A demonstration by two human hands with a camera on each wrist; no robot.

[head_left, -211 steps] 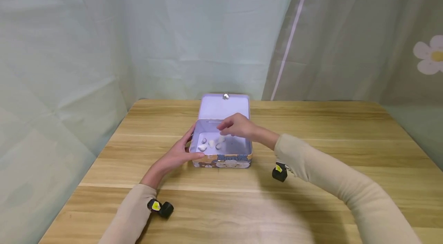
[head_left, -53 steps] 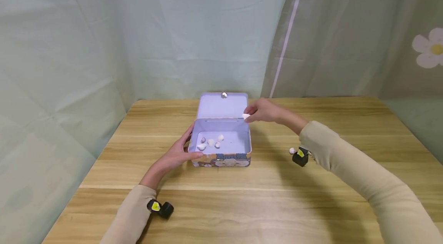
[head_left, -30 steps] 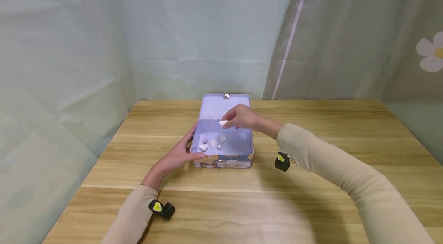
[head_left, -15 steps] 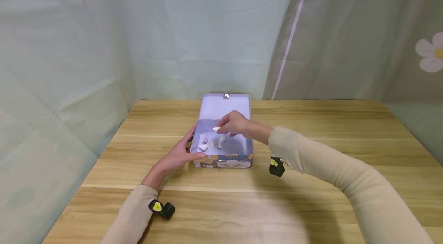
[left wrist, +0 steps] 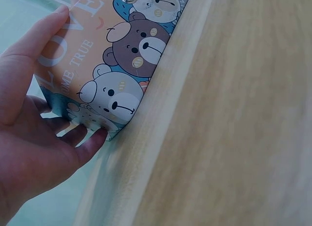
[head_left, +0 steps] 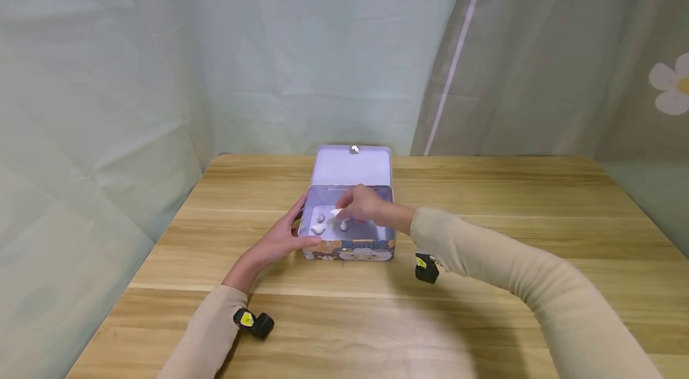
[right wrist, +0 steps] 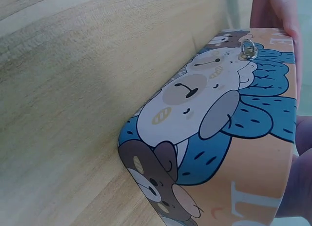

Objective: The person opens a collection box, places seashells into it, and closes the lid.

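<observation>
An open tin box (head_left: 350,249) printed with cartoon bears stands on the wooden table (head_left: 484,307), its lilac lid (head_left: 352,167) tipped back. Several small white shells (head_left: 319,228) lie on its floor at the left. My left hand (head_left: 280,241) holds the box's left end, thumb along the front rim; the left wrist view shows this left hand (left wrist: 29,138) curled round the corner of the box (left wrist: 112,60). My right hand (head_left: 359,205) reaches down into the box and pinches a white shell (head_left: 336,212) just above the others. The right wrist view shows only the box's front wall (right wrist: 214,133).
Pale curtains hang close behind the table's far edge and along its left side. A black wrist camera (head_left: 253,323) sits under my left sleeve and another wrist camera (head_left: 425,267) under my right. Bare wood stretches right of the box.
My right hand carried a white shell from beside the lid's right edge over the box and lowered it inside. The left hand and the box stayed put.
</observation>
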